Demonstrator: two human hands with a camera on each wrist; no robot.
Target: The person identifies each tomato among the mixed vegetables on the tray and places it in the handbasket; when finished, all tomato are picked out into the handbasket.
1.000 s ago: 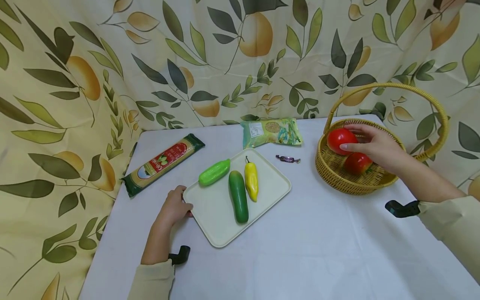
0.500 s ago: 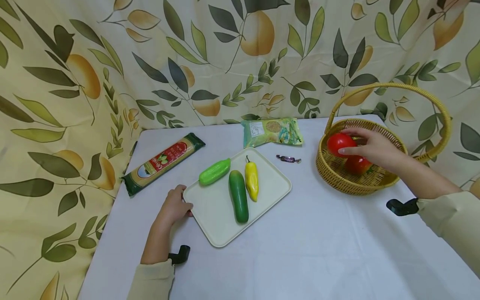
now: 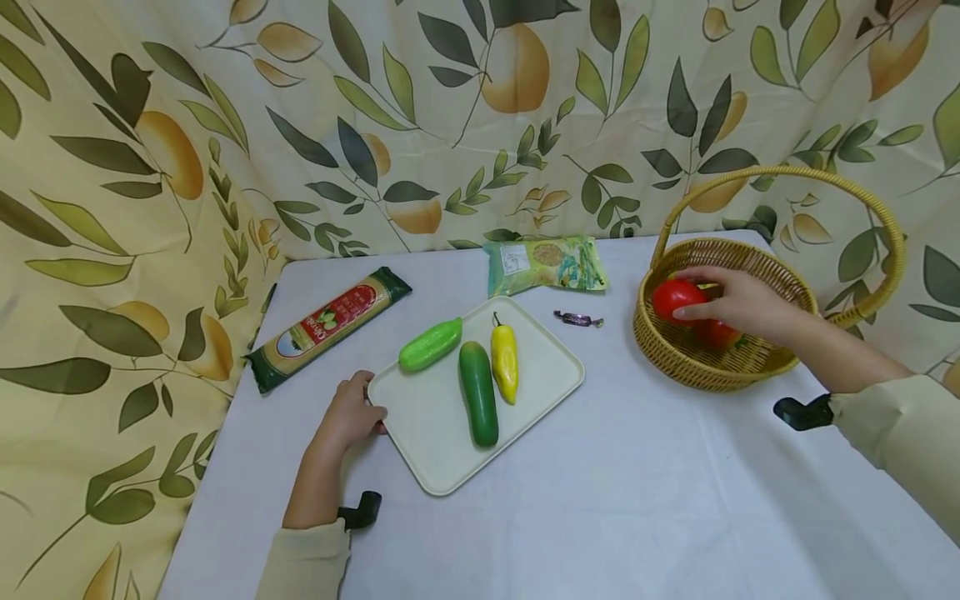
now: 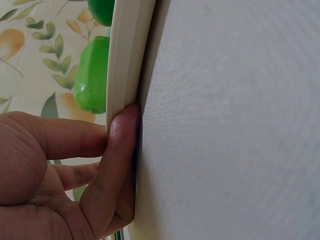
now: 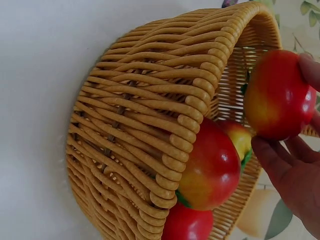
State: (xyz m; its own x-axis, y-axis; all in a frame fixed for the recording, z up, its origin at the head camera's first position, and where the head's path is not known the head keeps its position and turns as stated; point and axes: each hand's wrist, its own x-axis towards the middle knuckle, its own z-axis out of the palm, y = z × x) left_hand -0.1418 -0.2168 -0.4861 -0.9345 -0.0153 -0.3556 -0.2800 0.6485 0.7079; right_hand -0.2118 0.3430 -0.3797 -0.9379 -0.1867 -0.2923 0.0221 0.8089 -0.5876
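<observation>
My left hand (image 3: 351,410) pinches the left edge of a white tray (image 3: 420,450); in the left wrist view its fingers (image 4: 122,130) curl under the rim. On the tray lie a light green vegetable (image 3: 431,344), a dark green cucumber (image 3: 477,393) and a yellow pepper (image 3: 505,363). Inside the wicker basket (image 3: 678,367), my right hand (image 3: 742,302) grips a red tomato-like fruit (image 3: 675,298). The right wrist view shows this fruit (image 5: 280,95) with a yellow blush, held by fingers and thumb above other red fruits (image 5: 210,165) in the basket.
A long green-and-gold packet (image 3: 327,329) with a red label lies left of the tray. Behind the tray is a green-yellow bag (image 3: 551,265). A small purple wrapped candy (image 3: 577,319) sits between tray and basket. The basket's handle (image 3: 825,173) arches upright.
My right hand has lowered slightly with the red tomato-like fruit, which sits a little further down in the basket. The left hand and tray have stayed put.
</observation>
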